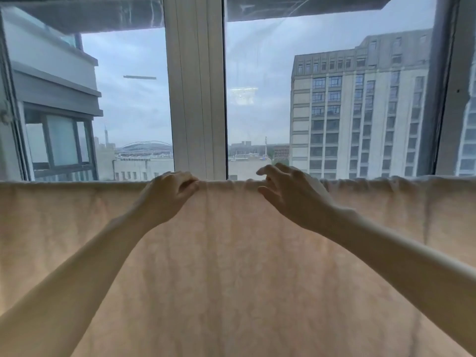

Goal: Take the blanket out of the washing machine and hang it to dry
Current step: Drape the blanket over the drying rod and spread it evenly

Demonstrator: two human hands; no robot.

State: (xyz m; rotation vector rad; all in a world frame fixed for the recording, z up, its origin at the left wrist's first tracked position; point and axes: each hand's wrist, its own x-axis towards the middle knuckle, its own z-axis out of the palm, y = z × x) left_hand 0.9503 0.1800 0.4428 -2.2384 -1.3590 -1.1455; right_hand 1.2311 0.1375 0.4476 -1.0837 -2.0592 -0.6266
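Note:
A pale peach blanket hangs across the whole width of the view, draped over a horizontal line or rail that the cloth hides; its top fold runs level just below the window. My left hand is closed on the top fold a little left of the middle. My right hand hovers at the fold just right of the middle, fingers spread and curled, holding nothing. The washing machine is out of view.
Directly behind the blanket is a large window with a white central frame post. A dark frame edge stands at the right. Buildings and sky show through the glass.

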